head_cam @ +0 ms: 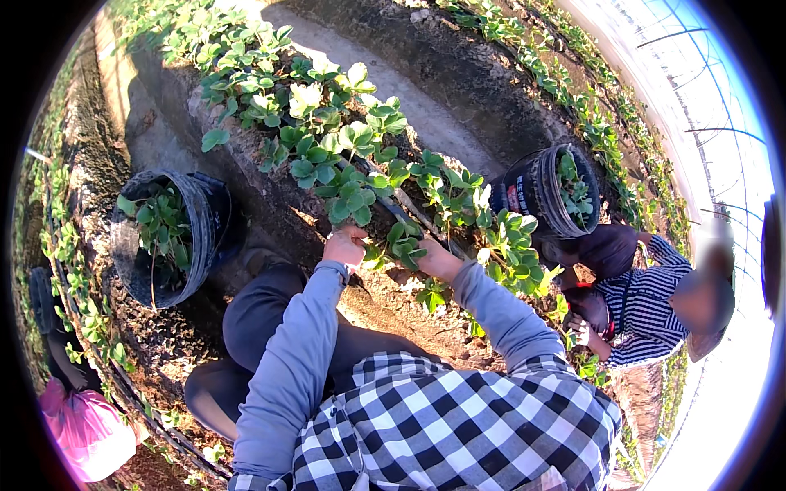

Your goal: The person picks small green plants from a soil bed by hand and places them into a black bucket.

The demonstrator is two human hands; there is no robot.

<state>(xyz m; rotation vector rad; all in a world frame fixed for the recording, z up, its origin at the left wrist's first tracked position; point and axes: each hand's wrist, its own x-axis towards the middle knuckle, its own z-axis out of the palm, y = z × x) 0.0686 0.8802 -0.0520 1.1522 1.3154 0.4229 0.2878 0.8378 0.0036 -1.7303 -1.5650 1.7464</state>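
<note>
My left hand [345, 247] is at the near side of a raised bed, its fingers curled in under the leaves of a strawberry plant [351, 199]. Whether a stem is pinched in it is hidden. A little to the right, my right hand [438, 260] has its fingers closed around a small clump of strawberry leaves [404, 245]; the fingertips are partly covered by the foliage. Between and behind both hands, a black drip line [396, 208] runs along the bed. Bare sunlit soil [381, 301] lies just below my hands.
A black bucket [178, 178] holding cut greenery [161, 224] stands in the furrow at left. Another bucket [531, 190] with leaves stands at right, beside a crouching person in a striped shirt [642, 297]. A pink bag-like thing [89, 429] is at lower left.
</note>
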